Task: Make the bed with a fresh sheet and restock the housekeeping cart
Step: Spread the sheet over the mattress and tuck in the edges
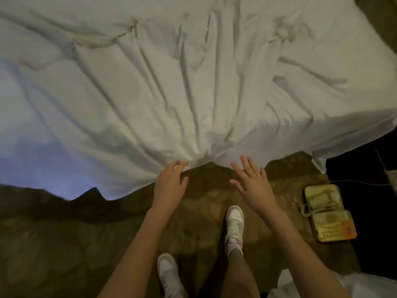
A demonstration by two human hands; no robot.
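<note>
A white sheet (171, 87) lies rumpled across the bed, its folds running together toward a bunched point at the near edge. My left hand (170, 182) hovers at that edge with relaxed fingers, fingertips at or just touching the cloth. To the right of the bunch, my right hand (250, 180) is spread flat with straight fingers, its tips close to the hanging edge. Neither hand holds anything.
Brown patterned carpet (64, 233) covers the floor where my two white shoes stand. A yellowish telephone (328, 214) with a cord lies on the floor at the right. More white linen (300, 284) sits at the bottom right corner. Dark space lies right of the bed.
</note>
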